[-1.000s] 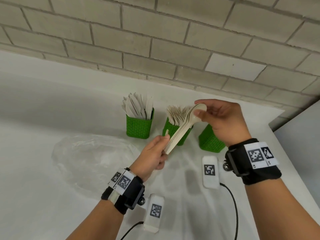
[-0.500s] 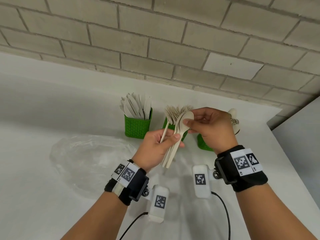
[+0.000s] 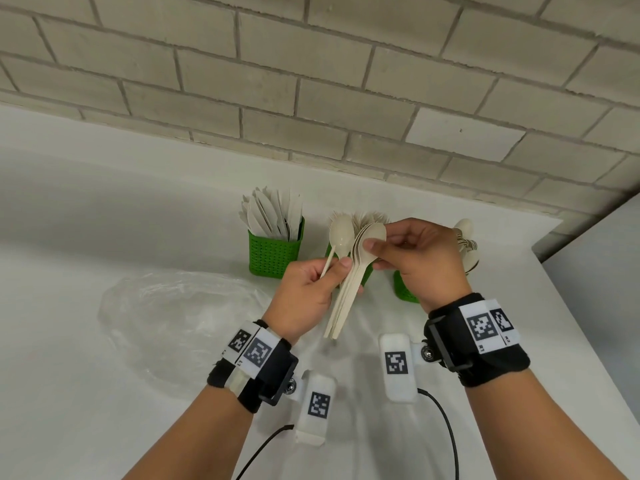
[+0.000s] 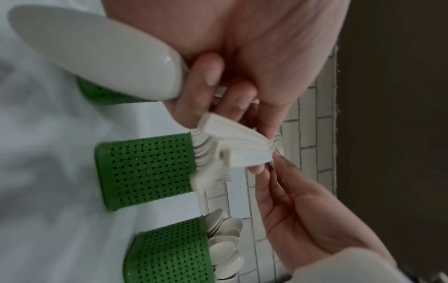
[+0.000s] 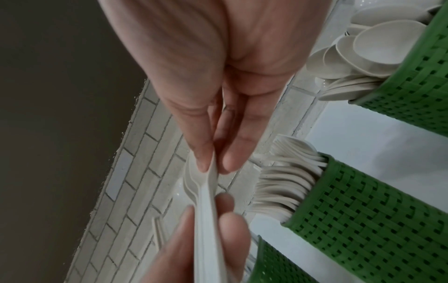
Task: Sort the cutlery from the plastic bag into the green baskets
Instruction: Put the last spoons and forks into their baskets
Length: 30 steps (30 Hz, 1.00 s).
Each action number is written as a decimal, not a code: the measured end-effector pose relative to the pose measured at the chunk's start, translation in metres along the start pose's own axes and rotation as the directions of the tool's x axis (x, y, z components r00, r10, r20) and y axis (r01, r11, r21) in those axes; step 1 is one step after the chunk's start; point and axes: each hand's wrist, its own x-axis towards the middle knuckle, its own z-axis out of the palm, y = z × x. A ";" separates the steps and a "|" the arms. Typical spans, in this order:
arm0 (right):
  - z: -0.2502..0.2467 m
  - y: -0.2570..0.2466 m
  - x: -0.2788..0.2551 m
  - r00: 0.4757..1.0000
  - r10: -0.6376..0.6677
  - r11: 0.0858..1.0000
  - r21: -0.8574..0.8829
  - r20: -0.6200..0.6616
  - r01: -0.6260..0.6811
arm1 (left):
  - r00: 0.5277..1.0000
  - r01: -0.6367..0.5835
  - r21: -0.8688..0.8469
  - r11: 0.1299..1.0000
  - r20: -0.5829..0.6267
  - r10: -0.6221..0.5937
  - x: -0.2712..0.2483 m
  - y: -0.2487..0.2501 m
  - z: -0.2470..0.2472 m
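My left hand [image 3: 311,289] grips a bundle of beige spoons [image 3: 349,282] by the handles, above the white counter. One spoon [image 3: 341,235] stands apart to the left of the bundle. My right hand [image 3: 415,258] pinches the bowl ends of the stacked spoons [image 5: 208,183] between thumb and fingers. Behind the hands stand three green baskets: the left one [image 3: 275,256] holds knives, the middle one [image 4: 145,170] holds forks and is mostly hidden in the head view, the right one [image 3: 405,289] holds spoons. The crumpled clear plastic bag [image 3: 180,317] lies on the counter to the left.
A brick wall [image 3: 311,81] runs behind the baskets. The white counter [image 3: 86,237] ends at an edge on the right [image 3: 568,306]. White sensor boxes with black cables [image 3: 398,368] hang under both wrists.
Both hands drew nearer to me and lower, and the bundle stands more upright. One spoon has split off to the left of the stack. The right hand still pinches the bowls.
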 end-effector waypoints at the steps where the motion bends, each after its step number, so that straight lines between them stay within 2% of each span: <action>1: 0.001 0.001 -0.001 1.000 -0.004 1.000 -0.017 0.028 0.004 | 1.000 -0.014 0.079 0.997 -0.001 0.015 0.000 0.000 0.000; 4: 0.002 0.004 -0.004 0.995 -0.007 0.998 -0.060 0.102 0.013 | 1.000 -0.027 0.242 0.970 0.015 0.024 0.000 0.000 0.000; 8: -0.001 0.004 -0.005 0.997 -0.046 0.998 -0.032 0.060 0.048 | 0.999 -0.028 0.337 0.941 0.052 0.011 0.003 -0.003 -0.001; 12: -0.004 0.007 -0.007 0.998 -0.041 0.999 -0.021 0.045 0.042 | 0.991 -0.024 0.319 0.947 0.134 -0.020 0.004 -0.005 0.001; 14: -0.009 0.009 -0.009 0.997 0.018 1.000 -0.014 0.070 -0.017 | 0.979 0.034 0.265 0.964 0.186 -0.086 0.005 -0.006 0.004; 16: -0.017 0.007 -0.011 0.995 0.022 0.998 -0.065 0.097 -0.015 | 0.962 0.093 0.239 0.967 0.230 -0.149 0.005 -0.007 0.008; 18: -0.032 -0.002 -0.008 0.998 -0.052 0.992 -0.113 0.020 0.053 | 0.962 0.113 0.211 0.971 0.220 -0.159 0.005 -0.010 0.012; 20: -0.053 -0.016 -0.001 0.975 -0.175 0.979 -0.131 -0.136 0.158 | 0.975 0.125 0.162 0.979 0.160 -0.151 0.006 -0.012 0.015; 22: -0.078 -0.032 0.009 0.897 -0.339 0.932 -0.233 -0.282 0.278 | 0.982 0.144 0.093 0.985 0.109 -0.153 0.009 -0.014 0.015; 24: -0.097 -0.042 0.016 0.807 -0.471 0.862 -0.382 -0.357 0.334 | 0.983 0.156 0.034 0.987 0.092 -0.158 0.012 -0.013 0.016; 26: -0.106 -0.044 0.019 0.776 -0.528 0.802 -0.502 -0.345 0.323 | 0.983 0.158 -0.001 0.987 0.099 -0.157 0.015 -0.012 0.017; 30: -0.106 -0.031 0.026 0.809 -0.528 0.722 -0.637 -0.257 0.270 | 0.984 0.147 -0.006 0.989 0.103 -0.146 0.015 -0.011 0.018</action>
